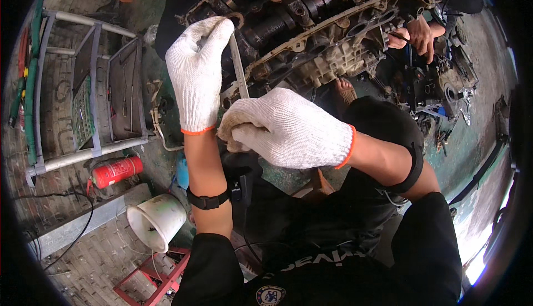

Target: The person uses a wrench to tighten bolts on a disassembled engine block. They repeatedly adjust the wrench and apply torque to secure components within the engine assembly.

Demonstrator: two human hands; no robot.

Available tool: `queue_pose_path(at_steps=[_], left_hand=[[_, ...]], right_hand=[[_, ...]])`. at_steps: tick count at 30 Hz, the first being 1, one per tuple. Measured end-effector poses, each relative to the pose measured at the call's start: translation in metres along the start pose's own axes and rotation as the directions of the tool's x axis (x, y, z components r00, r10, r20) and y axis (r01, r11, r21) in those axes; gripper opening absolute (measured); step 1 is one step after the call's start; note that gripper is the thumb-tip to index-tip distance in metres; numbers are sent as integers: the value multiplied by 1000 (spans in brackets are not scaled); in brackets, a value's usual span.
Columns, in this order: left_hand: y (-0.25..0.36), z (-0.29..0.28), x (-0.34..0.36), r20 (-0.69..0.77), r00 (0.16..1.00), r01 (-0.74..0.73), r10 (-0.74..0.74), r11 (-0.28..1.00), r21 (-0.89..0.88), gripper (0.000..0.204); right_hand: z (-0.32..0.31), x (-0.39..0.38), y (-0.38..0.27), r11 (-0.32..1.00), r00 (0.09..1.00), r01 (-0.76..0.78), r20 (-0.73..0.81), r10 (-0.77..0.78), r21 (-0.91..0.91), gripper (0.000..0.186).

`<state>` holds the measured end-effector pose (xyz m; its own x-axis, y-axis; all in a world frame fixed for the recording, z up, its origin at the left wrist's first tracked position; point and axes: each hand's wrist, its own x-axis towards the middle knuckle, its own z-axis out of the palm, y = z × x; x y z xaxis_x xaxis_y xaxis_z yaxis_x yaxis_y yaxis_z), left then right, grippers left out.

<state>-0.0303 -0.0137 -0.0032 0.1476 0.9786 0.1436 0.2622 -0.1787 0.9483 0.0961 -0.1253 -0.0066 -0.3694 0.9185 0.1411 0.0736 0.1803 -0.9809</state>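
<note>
Your left hand (195,73) pinches the grey strip's (238,64) upper end; your right hand's (294,128) fingers curl by its lower end, grip unclear. Just beyond your fingertips, the engine (327,64) lies open, shafts (266,31) bared; what remains isn't shown.

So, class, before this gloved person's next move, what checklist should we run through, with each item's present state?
1. White knit gloves with orange cuffs worn: ok, on left hand and right hand.
2. Narrow grey flat strip gripped firmly: cannot tell; the contact is partly hidden.
3. Oil-stained grey metal engine assembly uncovered: ok, its dark round shafts show.
4. Co-worker's bare hands apart from the gloved ones: ok, they are off to the right.
5. Loose dark metal parts tidied away: not ok; they crowd the right side.
6. Red cylindrical fire extinguisher in view: ok, on the left.
</note>
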Motion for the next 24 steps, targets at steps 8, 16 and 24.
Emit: queue_pose_path(at_steps=[8,16,24], left_hand=[[14,-6,0,-246,965,-174,93,927,-333,25],[8,-2,1,-117,992,12,-39,973,-229,32],[5,-9,-2,-22,999,35,-39,987,-157,33]], right_hand=[[-9,2,-6,917,998,21,51,-45,399,17],[-33,8,-28,994,1000,-13,-6,12,-110,38],[-71,-1,-41,913,978,-201,12,210,357,33]])
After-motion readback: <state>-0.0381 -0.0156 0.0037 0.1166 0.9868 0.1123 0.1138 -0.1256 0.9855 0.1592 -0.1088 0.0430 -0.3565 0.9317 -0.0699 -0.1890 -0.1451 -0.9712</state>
